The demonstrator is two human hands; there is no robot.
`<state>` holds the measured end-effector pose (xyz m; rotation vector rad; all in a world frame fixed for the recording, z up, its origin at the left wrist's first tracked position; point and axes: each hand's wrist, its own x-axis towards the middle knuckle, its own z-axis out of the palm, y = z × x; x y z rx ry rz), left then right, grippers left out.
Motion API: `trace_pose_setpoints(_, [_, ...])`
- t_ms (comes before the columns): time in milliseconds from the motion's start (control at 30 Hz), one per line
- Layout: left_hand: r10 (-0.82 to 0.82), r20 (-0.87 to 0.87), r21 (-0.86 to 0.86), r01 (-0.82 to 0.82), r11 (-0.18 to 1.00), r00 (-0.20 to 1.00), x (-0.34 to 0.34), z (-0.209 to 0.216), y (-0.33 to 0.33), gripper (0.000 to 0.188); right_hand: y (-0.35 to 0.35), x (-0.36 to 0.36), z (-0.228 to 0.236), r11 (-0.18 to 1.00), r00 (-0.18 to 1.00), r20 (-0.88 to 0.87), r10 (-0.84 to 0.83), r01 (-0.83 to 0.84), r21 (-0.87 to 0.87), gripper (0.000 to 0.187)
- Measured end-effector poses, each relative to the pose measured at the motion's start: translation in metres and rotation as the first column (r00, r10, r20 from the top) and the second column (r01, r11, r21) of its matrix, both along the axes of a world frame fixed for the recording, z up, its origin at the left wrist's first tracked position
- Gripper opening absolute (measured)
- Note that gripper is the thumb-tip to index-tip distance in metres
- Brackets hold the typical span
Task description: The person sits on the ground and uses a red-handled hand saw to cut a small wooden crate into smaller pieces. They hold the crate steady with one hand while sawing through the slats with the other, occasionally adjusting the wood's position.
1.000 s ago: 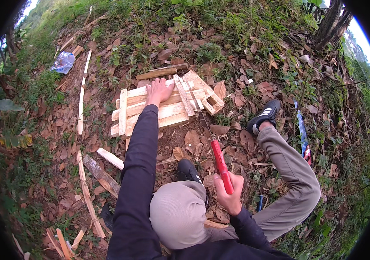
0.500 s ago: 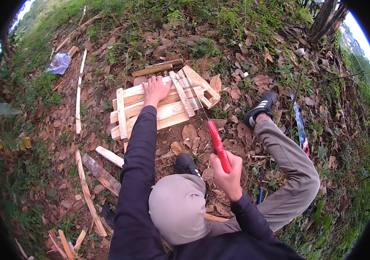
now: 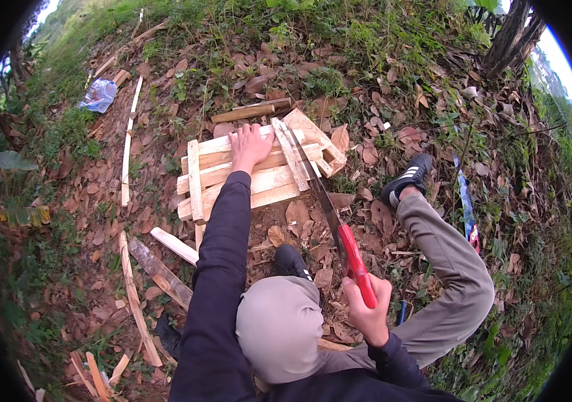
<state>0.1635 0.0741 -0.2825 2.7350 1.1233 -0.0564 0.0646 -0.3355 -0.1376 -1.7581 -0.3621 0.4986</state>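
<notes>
My right hand is wrapped round the red handle of a handsaw. The saw's narrow blade runs up beside the right-hand crosspiece of a pale wooden slat panel, at the ends of its slats. My left hand presses on the panel's far slats, fingers bent over the upper edge. Several uneven slats make up the panel, with a crosspiece near its left end. Under its right end lies a wider piece of wood. The blade's tip is hard to make out against the wood.
Loose wood pieces lie just beyond the panel. Long thin strips and a weathered board are on the left, near a clear plastic bag. A blue sheathed-looking strip rests right of my shoe. Dry leaves cover the sloping ground.
My right hand has drawn the saw back toward me and slightly right, so more blade shows on the near side of the panel. My left hand stays on the slats.
</notes>
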Motion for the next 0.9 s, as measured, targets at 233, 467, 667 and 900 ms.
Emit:
trace_pose_setpoints(233, [0.01, 0.078, -0.003, -0.01, 1.0, 0.997, -0.006, -0.007, 0.003, 0.066, 0.022, 0.013, -0.004, 0.999, 0.999, 0.022, 0.028, -0.028, 0.019, 0.016])
trace_pose_setpoints(467, [0.014, 0.111, 0.002, -0.014, 1.0, 0.994, -0.002, 0.0, -0.005, 0.066, 0.055, 0.033, -0.018, 1.0, 0.993, 0.116, 0.018, -0.016, -0.016, 0.024])
trace_pose_setpoints(667, [0.002, 0.065, 0.017, -0.003, 1.0, 0.998, 0.0, -0.001, -0.009, 0.066, 0.008, 0.008, 0.019, 0.999, 0.993, -0.12, 0.004, 0.003, 0.051, 0.015])
trace_pose_setpoints(900, [0.028, 0.082, -0.039, -0.025, 0.999, 0.996, 0.0, 0.004, 0.0, 0.065, -0.004, 0.009, 0.017, 1.0, 0.997, -0.066, 0.026, -0.026, -0.001, 0.016])
